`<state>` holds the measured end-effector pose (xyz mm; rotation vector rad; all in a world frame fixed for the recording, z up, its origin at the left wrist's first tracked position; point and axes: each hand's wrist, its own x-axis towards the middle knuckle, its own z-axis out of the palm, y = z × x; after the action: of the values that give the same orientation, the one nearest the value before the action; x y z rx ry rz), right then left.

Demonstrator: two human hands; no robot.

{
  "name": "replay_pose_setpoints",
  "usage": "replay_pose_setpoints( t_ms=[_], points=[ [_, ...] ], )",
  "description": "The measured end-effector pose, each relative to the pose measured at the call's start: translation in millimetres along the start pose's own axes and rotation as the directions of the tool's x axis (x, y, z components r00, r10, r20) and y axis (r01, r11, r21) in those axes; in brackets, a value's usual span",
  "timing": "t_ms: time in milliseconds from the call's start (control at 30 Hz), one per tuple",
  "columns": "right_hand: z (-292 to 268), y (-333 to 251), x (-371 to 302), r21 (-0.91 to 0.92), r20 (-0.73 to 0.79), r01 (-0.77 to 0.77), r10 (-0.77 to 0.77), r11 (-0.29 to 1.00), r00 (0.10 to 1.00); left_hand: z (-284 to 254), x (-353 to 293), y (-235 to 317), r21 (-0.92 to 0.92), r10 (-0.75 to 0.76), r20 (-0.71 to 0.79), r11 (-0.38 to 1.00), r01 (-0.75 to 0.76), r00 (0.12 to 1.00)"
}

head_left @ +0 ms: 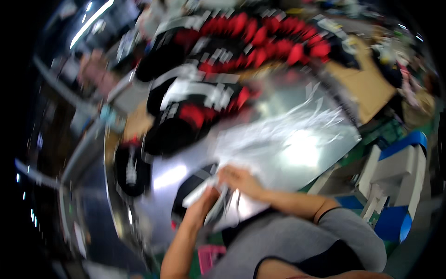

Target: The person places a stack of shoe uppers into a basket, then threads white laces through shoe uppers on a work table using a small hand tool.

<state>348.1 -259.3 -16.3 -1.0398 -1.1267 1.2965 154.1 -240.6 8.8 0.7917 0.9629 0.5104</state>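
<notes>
A black-and-white piece that looks like a shoe upper (186,189) is held over the near edge of the metal table. My left hand (207,199) is closed round its white part, fingers partly hidden. My right hand (239,180) meets the left from the right side, its fingers bent and closed at the white part; motion blur hides what they pinch. Thin white strands hang below the two hands. Beyond them, a loose bundle of white laces (274,132) lies spread across the table.
Rows of black-and-red uppers (232,60) are stacked along the far side of the metal table (320,151). A single black upper (132,169) lies at the left. Brown cardboard (364,86) is at far right, blue-and-cream bins (390,172) at right, a pink basket (209,258) below.
</notes>
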Motion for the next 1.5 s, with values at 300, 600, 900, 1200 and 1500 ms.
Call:
replay_pose_setpoints(
  t_ms=[300, 600, 900, 1200, 1500],
  points=[
    [0, -26, -13, -0.012, 0.146, -0.188, 0.188, 0.982, 0.971, 41, -16, -11, 0.181, 0.392, -0.106, 0.911, -0.37, 0.914],
    [2, -36, -22, -0.185, 0.123, -0.204, 0.229, 0.961, 0.966, 45, -21, -12, 0.093, 0.344, -0.198, 0.939, -0.332, 0.918],
    [-3, -37, -32, -0.238, 0.19, -0.003, 0.05, 0.971, 0.98, 42, -14, -22, 0.044, 0.336, -0.346, 0.939, -0.342, 0.876],
    [-12, -41, -34, -0.294, 0.179, 0.105, -0.054, 0.95, 0.982, 46, -20, -23, 0.178, 0.401, -0.297, 0.915, -0.363, 0.866],
    [0, -31, -16, -0.645, 0.207, 0.105, 0.04, 0.757, 0.978, 62, -30, -19, 0.968, 0.853, 0.197, -0.091, -0.234, 0.484]
  ],
)
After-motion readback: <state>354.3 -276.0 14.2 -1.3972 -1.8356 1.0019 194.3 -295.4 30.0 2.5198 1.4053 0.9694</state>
